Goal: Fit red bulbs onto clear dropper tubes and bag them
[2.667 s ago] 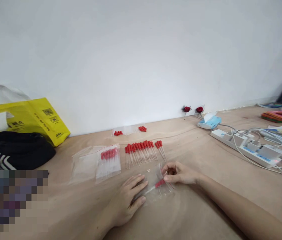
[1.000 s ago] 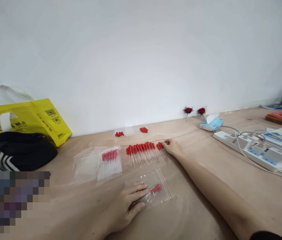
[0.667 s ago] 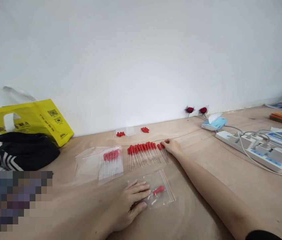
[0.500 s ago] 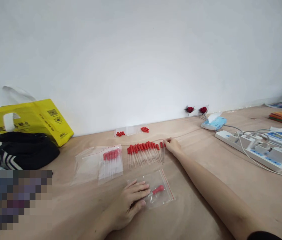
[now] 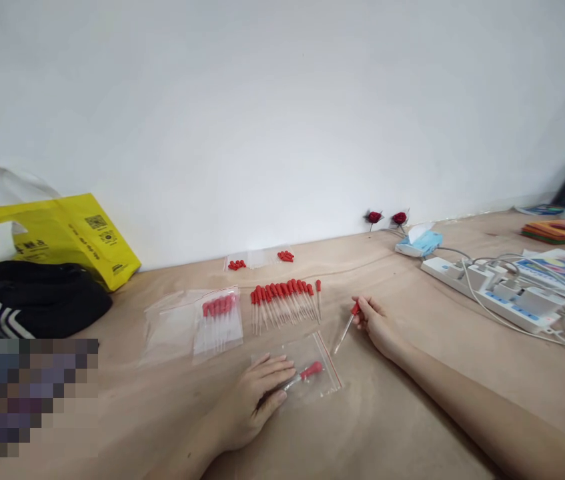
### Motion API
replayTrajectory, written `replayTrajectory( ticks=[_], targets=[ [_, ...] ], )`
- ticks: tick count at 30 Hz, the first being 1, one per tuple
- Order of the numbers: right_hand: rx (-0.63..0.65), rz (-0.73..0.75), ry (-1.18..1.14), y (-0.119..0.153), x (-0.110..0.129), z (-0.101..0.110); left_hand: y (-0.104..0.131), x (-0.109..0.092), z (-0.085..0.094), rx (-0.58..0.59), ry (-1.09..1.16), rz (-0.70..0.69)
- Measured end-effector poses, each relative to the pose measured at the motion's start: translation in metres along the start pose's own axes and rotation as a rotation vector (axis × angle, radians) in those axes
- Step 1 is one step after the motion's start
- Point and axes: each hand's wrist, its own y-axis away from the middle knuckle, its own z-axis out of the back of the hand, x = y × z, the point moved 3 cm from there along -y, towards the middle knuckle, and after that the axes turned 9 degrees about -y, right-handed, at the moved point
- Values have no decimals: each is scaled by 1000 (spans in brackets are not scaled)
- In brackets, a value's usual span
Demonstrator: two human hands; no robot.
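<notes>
My right hand (image 5: pixel 371 319) pinches a dropper (image 5: pixel 346 330) by its red bulb, with the glass tube slanting down to the left. Lying across the left part of a clear zip bag (image 5: pixel 323 385), my left hand (image 5: pixel 262 393) has its fingers stretched out and the thumb apart. Inside that bag is another dropper (image 5: pixel 311 371), whose lower tube end is hidden by the left fingers. Behind the bag lies a row of several red-bulbed droppers (image 5: pixel 282 303), with a single dropper (image 5: pixel 319 299) at its right end.
Left of the row are a bag of several droppers (image 5: pixel 218 323) and clear bags (image 5: pixel 169 327). Red bulbs (image 5: pixel 237 265) lie near the wall. A yellow bag (image 5: pixel 107 233) and black pouch (image 5: pixel 57 300) stand left; a tissue pack (image 5: pixel 418 243) and power strip (image 5: pixel 492 297) lie right.
My right hand has taken a dropper from the right end of the row and moved it right and nearer. My left hand has stayed on the zip bag.
</notes>
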Motion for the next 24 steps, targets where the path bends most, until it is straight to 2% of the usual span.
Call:
replayTrajectory(
  ticks=[3, 8, 12, 18, 24],
  targets=[
    [-17, -12, -33, 11, 2, -2, 0, -1, 0, -14, -1, -6],
    [-55, -28, -87, 12, 2, -8, 0, -1, 0, -11, -7, -7],
    [-15, -85, -185, 17, 1, -16, 2, 1, -1, -9, -22, 21],
    [180, -208, -236, 39, 4, -36, 7, 9, -7, -39, -21, 104],
    [462, -262, -3, 50, 3, -46, 5, 7, -5, -43, -49, 86]
  ],
)
